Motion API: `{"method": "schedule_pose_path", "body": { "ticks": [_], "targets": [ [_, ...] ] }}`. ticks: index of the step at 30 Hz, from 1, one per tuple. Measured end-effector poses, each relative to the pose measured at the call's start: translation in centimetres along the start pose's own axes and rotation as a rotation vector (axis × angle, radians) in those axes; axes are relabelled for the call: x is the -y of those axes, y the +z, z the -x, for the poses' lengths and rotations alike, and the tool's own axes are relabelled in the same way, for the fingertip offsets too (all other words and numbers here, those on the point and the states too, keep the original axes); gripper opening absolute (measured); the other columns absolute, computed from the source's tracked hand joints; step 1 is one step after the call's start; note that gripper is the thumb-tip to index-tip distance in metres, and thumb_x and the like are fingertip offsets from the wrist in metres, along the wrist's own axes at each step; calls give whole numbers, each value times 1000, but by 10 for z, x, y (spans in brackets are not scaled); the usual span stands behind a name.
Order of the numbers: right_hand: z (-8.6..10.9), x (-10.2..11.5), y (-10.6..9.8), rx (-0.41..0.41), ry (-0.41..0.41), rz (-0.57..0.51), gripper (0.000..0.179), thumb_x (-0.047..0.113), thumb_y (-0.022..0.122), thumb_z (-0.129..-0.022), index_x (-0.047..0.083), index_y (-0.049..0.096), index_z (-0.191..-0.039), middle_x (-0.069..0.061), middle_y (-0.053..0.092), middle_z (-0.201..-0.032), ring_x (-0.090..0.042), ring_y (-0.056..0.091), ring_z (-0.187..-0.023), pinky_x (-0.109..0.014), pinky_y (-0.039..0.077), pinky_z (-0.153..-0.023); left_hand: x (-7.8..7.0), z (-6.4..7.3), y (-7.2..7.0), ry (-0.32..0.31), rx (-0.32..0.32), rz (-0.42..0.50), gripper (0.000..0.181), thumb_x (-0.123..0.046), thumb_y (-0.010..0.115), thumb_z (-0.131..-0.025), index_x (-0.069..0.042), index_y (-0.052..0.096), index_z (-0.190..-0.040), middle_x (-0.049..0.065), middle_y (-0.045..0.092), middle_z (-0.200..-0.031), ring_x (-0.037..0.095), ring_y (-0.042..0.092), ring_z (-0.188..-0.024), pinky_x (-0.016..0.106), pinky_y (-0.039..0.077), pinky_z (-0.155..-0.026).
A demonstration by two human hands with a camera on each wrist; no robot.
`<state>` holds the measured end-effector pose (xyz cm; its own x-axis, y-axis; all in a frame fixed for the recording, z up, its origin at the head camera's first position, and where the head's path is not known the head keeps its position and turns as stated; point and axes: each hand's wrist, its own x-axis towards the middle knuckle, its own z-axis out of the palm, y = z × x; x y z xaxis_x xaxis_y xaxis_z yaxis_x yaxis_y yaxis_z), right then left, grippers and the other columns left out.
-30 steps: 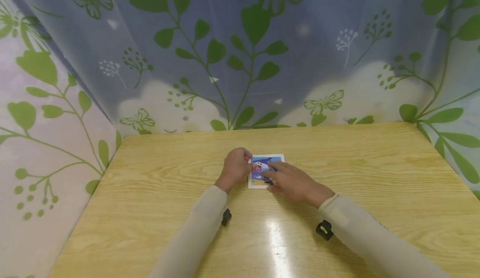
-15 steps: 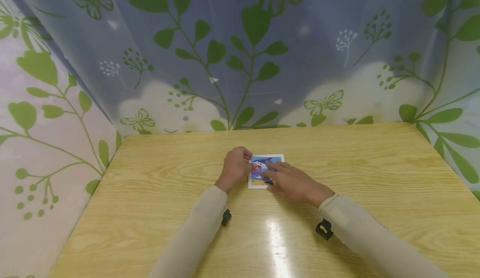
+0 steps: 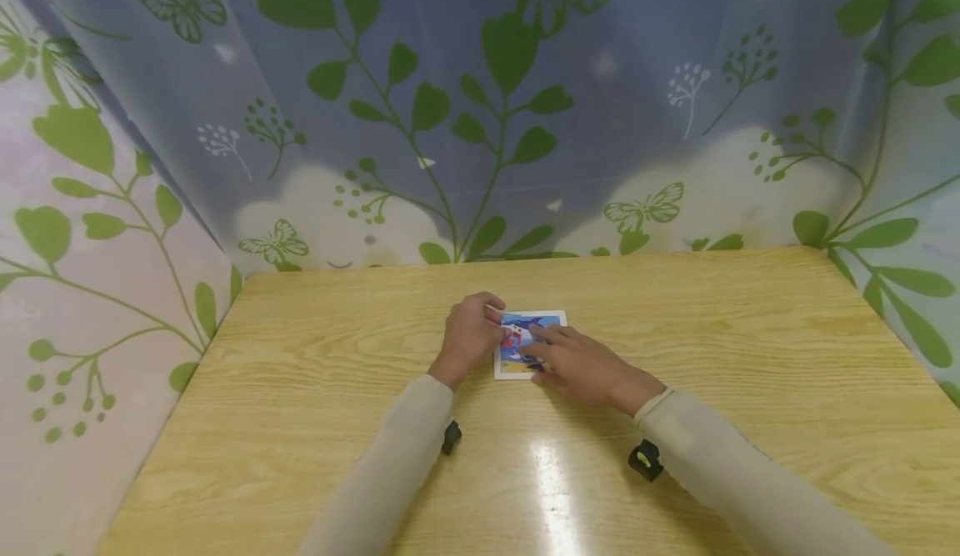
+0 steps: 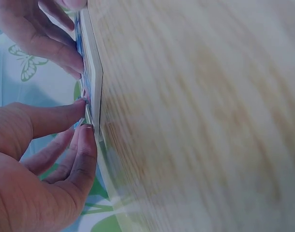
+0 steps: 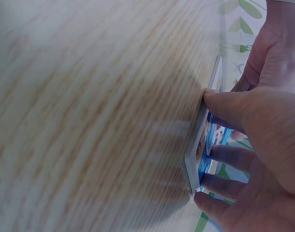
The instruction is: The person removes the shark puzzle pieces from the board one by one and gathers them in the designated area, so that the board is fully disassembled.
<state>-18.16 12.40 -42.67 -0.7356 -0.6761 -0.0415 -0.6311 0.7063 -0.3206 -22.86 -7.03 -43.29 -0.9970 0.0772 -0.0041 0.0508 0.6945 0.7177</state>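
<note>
A flat picture puzzle (image 3: 512, 368) with a white frame and a blue sea scene lies on the wooden table (image 3: 300, 423). At its left side is my left hand (image 3: 470, 335); thumb and forefinger pinch a thin puzzle piece (image 4: 88, 115), seen almost edge-on in the left wrist view. My right hand (image 3: 588, 364) rests across the right part of the puzzle with fingers spread. In the right wrist view its thumb touches the frame's near edge, while other fingertips lie on the picture and by the right edge. Much of the picture is hidden under the hands.
A curtain (image 3: 420, 122) with green leaves and butterflies hangs behind the table, and patterned cloth (image 3: 97, 231) also covers the left side. Both wrists carry a small black device (image 3: 646, 460). Light glares on the table's near part.
The head view has shifted slightly. My left fingers have moved a little at the puzzle's left edge; the right hand stays in place on the puzzle.
</note>
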Motion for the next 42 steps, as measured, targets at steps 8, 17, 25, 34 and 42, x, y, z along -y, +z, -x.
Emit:
{"method": "schedule_pose_path", "body": {
  "ticks": [8, 17, 25, 34, 42],
  "targets": [
    [0, -1, 1, 13, 2, -4, 42, 21, 65, -101, 6, 58, -140, -27, 40, -154, -46, 38, -141, -59, 35, -112, 1, 3, -1, 5, -21, 72, 13, -2, 69, -91, -5, 76, -101, 8, 74, -92, 22, 70, -85, 36, 57, -74],
    [0, -1, 4, 15, 1, -15, 42, 21, 65, -101, 5, 58, -139, -27, 40, -154, -46, 38, -141, -59, 34, -112, 4, 5, -3, -43, -51, 171, 15, -1, 67, -91, -6, 76, -101, 7, 73, -92, 23, 68, -87, 36, 56, -76],
    [1, -1, 5, 1, -4, -16, 42, 20, 64, -101, 4, 58, -139, -27, 40, -154, -47, 38, -141, -59, 33, -113, 15, 7, -15, -26, -89, 179, 16, 0, 68, -90, -5, 77, -102, 9, 74, -94, 25, 70, -90, 39, 57, -78],
    [1, 0, 1, -7, -26, -3, 42, 21, 64, -101, 5, 57, -140, -27, 41, -153, -46, 38, -141, -58, 32, -114, 33, 10, -40, -76, -116, 154, 17, 0, 67, -90, -4, 78, -102, 10, 74, -95, 26, 70, -91, 39, 57, -79],
    [2, 1, 0, 2, -14, -7, 43, 21, 63, -102, 5, 56, -141, -26, 39, -154, -45, 37, -142, -58, 31, -114, 51, 13, -64, -117, -137, 153, 16, -2, 69, -91, -3, 77, -105, 13, 74, -98, 28, 69, -92, 40, 57, -79]
  ]
}}
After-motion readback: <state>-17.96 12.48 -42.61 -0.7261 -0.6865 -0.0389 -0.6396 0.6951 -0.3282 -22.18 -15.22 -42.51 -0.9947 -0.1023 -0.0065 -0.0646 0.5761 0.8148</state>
